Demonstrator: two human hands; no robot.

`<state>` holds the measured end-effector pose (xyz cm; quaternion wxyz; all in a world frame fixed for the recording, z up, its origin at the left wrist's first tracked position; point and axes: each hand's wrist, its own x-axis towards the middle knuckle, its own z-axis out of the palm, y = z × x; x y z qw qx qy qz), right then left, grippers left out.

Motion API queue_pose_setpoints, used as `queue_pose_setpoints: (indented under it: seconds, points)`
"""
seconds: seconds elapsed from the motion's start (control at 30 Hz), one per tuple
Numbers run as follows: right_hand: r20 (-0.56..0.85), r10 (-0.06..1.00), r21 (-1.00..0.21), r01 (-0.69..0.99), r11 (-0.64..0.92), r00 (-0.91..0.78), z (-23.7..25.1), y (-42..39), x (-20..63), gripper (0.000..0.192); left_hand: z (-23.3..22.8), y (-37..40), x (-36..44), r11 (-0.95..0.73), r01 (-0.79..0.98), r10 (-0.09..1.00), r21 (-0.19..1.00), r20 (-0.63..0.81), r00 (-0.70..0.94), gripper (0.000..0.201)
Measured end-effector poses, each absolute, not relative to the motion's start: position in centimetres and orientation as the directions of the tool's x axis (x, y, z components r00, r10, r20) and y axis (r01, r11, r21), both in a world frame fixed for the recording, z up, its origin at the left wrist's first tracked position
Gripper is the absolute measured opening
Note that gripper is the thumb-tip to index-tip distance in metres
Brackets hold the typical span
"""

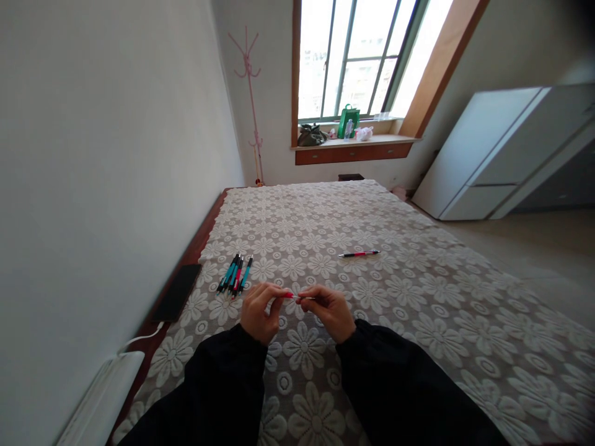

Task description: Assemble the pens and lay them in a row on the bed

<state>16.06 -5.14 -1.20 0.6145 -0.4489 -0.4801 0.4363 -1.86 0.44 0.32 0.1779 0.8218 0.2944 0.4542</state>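
Item one, far left: a black phone (176,292), one, lying flat at the edge of the counter (418,297) beside the wall, with one white cable (139,339) running near it. Item two: a bundle of retractable pens (235,273), apparently five, mostly teal with one red, lying side by side and touching on the lace cloth. Item three: the left hand (260,313), fingers closed on one end of a red pen (292,296) held just above the cloth in front of the person. Judged light, rigid, smooth-barrelled and liable to roll or slip; best pinched at both ends of the barrel, as here. Item four: the right hand (330,311), fingertips pinched on the pen's other, paler end. Item five: one red-and-black pen (359,253) lying alone, well apart to the right. Pens counted: seven, though the bundle is small and hard to count exactly.
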Motion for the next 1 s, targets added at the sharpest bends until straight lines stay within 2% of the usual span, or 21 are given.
queue_pose_setpoints:
  seconds: [0.47,0.63,0.73,0.87,1.0]
  points:
    - [0.246,0.943,-0.969,0.033,0.245,0.224,-1.32,-5.32,16.2,0.022,-0.56,0.53,-1.64,-0.64,0.374,0.757,0.671,0.466,0.459,0.012]
    - [0.309,0.927,-0.951,0.067,0.301,0.211,-1.15,-5.25,16.17,0.038,-0.17,0.39,-1.45,-0.582,0.333,0.802,0.742,0.453,0.39,0.012]
    - [0.362,0.911,-0.926,0.185,0.328,0.197,-1.27,-5.1,16.19,0.033,0.17,0.27,-1.36,-0.559,0.296,0.82,0.775,0.464,0.336,0.012]
    - [0.435,0.899,-0.824,0.422,0.378,0.044,-1.72,-4.91,16.18,0.021,0.27,0.18,-1.42,-0.551,0.271,0.828,0.79,0.475,0.297,0.013]
    - [0.413,0.882,-0.587,0.674,0.448,-0.226,-2.13,-4.93,15.91,0.017,0.07,0.27,-1.58,-0.545,0.27,0.832,0.794,0.472,0.291,0.015]
